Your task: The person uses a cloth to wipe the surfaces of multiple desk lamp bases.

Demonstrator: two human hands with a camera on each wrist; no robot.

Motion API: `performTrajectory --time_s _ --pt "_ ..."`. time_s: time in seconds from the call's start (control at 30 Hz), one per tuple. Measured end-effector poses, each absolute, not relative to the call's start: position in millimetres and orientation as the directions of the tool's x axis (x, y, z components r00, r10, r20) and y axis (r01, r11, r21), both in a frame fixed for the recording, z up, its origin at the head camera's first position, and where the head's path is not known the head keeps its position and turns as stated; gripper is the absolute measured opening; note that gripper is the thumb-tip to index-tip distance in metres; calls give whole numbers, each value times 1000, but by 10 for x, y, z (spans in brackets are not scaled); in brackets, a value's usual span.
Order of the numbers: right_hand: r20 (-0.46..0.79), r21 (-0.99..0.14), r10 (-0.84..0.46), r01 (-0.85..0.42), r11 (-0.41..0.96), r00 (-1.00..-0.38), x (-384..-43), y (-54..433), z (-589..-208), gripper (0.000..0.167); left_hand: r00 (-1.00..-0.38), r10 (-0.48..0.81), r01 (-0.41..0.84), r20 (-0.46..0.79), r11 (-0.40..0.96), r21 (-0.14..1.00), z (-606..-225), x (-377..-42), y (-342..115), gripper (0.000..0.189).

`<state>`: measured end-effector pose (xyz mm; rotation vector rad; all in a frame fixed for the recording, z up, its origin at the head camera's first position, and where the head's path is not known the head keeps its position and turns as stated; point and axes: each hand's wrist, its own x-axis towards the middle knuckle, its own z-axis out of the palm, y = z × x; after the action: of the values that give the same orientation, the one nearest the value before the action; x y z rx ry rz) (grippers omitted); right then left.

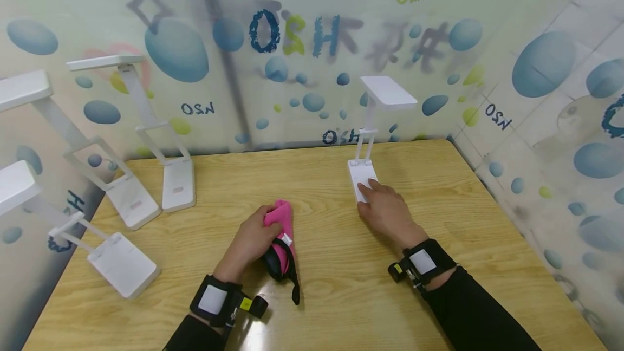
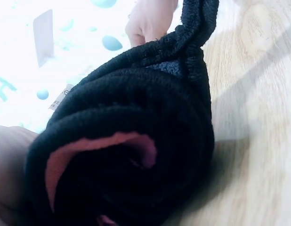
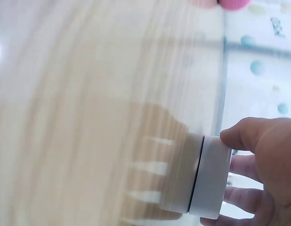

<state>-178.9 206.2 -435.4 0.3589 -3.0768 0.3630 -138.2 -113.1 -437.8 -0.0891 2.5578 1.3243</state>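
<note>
Nearest on the bench (image 1: pixel 326 291), left of the white lamp (image 1: pixel 370 117): gripping a pink-and-black fabric roll (image 1: pixel 283 251) with the left hand (image 1: pixel 251 240). Farther, at the lamp: resting the right hand (image 1: pixel 387 213), uncurled, on its base (image 1: pixel 359 172). Apparently steadying the lamp; probably calls next for bringing the roll across without knocking it.

The desk lamp (image 1: pixel 370 115) by the tabletop's (image 1: pixel 322 297) far edge is plain white, as are three more desk lamps (image 1: pixel 132 202) along its left edge. The rolled cloth (image 1: pixel 281 254) is hot pink and black. Streaked tan grain patterns the tabletop; blue and lime-green ovals speckle the pale wall (image 1: pixel 312 58).
</note>
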Motion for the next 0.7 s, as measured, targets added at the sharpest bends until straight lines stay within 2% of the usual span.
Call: performTrajectory --time_s 0.33,0.7 --pt "31 -233 -179 -181 956 -983 -1856 2433 -4348 53 -960 67 -185 -271 574 797 -4378 -1394 -1136 57" --pt "50 -224 -190 -197 954 -980 -1893 2557 -4375 53 -960 77 -177 -269 577 797 -4375 -1392 -1144 58"
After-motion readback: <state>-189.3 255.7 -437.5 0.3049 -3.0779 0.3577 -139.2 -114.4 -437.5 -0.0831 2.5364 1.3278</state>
